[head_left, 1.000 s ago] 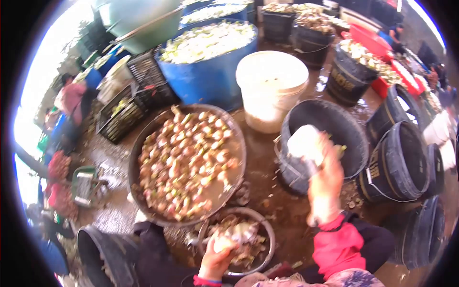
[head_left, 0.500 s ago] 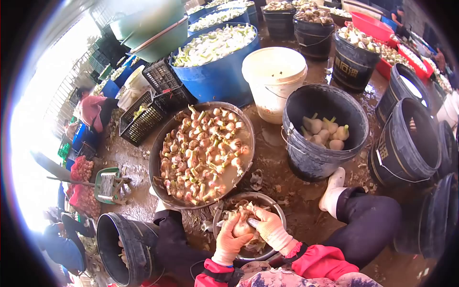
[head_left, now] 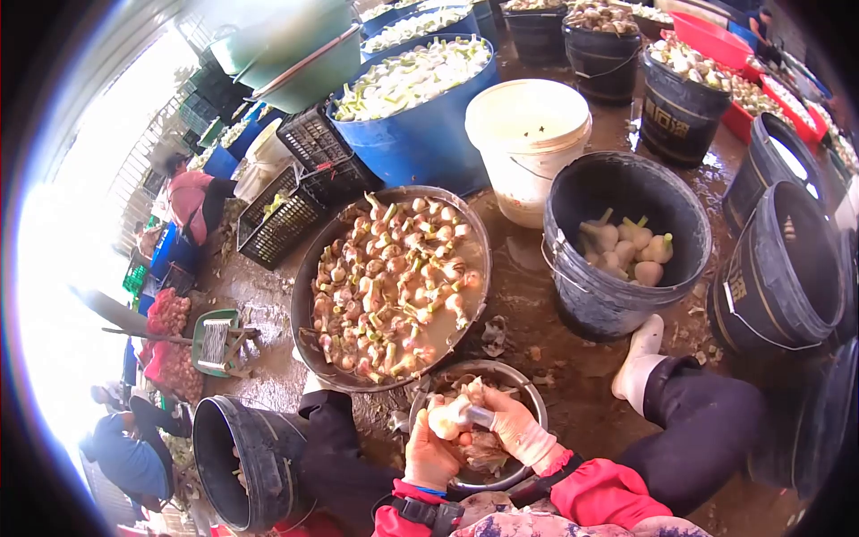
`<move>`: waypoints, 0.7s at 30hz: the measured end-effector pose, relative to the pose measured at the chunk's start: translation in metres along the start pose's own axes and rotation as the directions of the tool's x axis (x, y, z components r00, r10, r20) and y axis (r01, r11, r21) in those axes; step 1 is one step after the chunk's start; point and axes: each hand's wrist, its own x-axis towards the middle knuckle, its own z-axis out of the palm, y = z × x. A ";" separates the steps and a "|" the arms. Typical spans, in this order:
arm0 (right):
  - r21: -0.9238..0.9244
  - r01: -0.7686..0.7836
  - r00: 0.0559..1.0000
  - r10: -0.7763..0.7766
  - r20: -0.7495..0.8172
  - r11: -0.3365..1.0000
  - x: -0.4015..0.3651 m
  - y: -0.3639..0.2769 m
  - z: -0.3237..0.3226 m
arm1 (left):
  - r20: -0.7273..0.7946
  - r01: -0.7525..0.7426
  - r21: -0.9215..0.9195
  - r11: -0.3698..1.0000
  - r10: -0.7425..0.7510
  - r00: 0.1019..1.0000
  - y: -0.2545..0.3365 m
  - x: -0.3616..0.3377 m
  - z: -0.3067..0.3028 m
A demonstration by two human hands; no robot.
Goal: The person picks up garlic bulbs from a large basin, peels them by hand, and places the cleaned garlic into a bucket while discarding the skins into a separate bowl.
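My left hand is closed around a garlic bulb, now mostly pale. My right hand grips a short grey metal blade against the bulb; its handle is hidden in the fingers. Loose brownish husk hangs between the hands. Both hands are over a metal bowl containing peelings, between my knees. Just beyond stands a wide basin of murky water with many unpeeled garlic bulbs. To the right, a black bucket has several pale, trimmed bulbs at its bottom.
A white bucket and a blue tub of garlic stand behind the basin. Black buckets line the right side; another bucket tips by my left leg. A green stool and co-workers are at left. The floor is wet.
The bulb in my left hand shows more pale surface, with husk pulled back, and both hands have turned slightly. The whole view has shifted a little, moving the surroundings to the right.
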 end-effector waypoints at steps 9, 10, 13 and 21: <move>-0.504 -0.131 0.956 -0.025 -0.291 0.854 0.007 0.037 -0.008 | -0.190 -0.321 0.549 0.772 0.488 0.852 0.009 0.027 0.004; -0.507 -0.136 0.958 -0.018 -0.288 0.851 0.005 0.033 -0.002 | -0.281 -0.282 0.449 0.848 0.433 0.856 0.018 0.028 0.023; -0.649 -0.143 0.981 0.018 -0.194 0.748 -0.008 0.016 0.026 | -0.407 -0.264 0.512 0.818 0.501 0.764 0.021 0.047 0.020; -0.774 -0.132 0.991 0.067 -0.116 0.620 0.001 0.033 0.012 | -0.143 -0.262 0.787 0.558 0.579 0.803 -0.013 0.010 0.001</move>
